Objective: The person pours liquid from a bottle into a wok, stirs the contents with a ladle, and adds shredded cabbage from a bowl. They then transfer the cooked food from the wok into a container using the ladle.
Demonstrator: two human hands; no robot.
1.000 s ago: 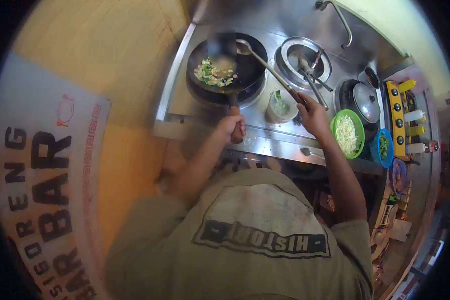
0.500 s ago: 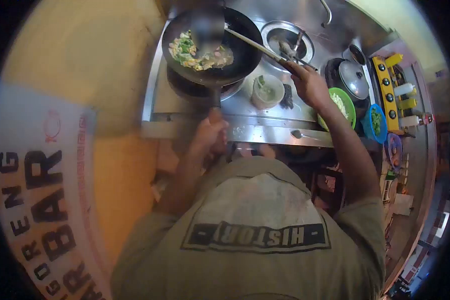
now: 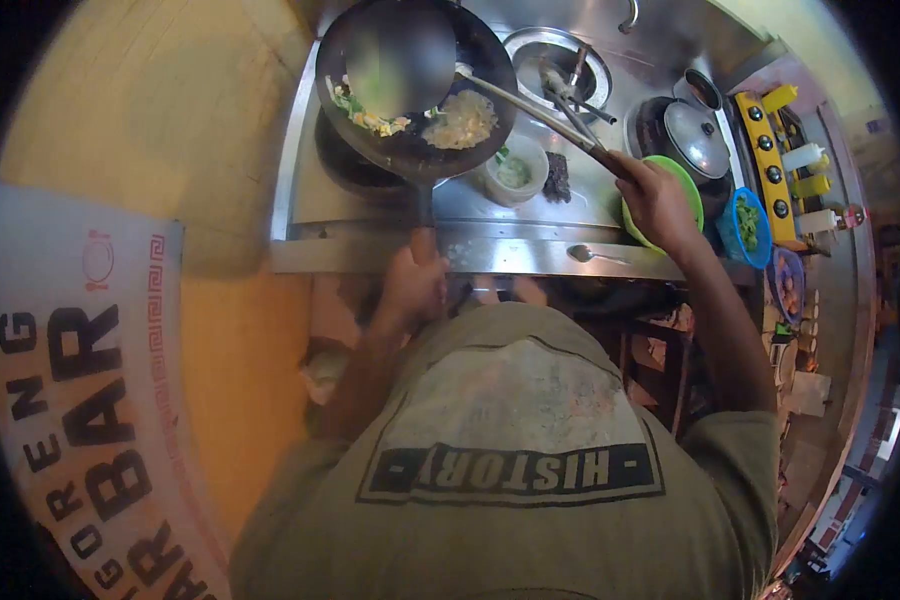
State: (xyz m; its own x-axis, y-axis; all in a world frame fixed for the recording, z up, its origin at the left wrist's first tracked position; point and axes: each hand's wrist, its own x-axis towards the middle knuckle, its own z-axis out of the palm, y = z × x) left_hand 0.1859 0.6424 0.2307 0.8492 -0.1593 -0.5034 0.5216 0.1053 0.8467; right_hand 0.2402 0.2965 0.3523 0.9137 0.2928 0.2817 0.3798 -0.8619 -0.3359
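Observation:
My left hand (image 3: 415,287) is closed round the wooden handle of a black wok (image 3: 395,165), tilted slightly over the burner at the left. Inside the wok lie a mix of egg and green vegetables (image 3: 370,120) and a pale, egg-like patch (image 3: 463,120) to its right. A long-handled cooking utensil (image 3: 535,110) with a metal shaft and dark grip is in my right hand (image 3: 660,205), fingers wrapped round the grip. Its shaft reaches into the wok; a blurred patch over the wok hides its head.
Beside the wok stands a white tub (image 3: 515,172). A green bowl (image 3: 685,185) and a blue basket of greens (image 3: 748,228) sit at the right. Further back are a round pan with utensils (image 3: 598,75) and a lidded pot (image 3: 697,140). A spoon (image 3: 595,254) lies on the front edge.
The utensil's shaft and my right hand have shifted right and slightly down. Egg and greens now sit left in the wok, with the pale patch spread at the right. The view has shifted slightly.

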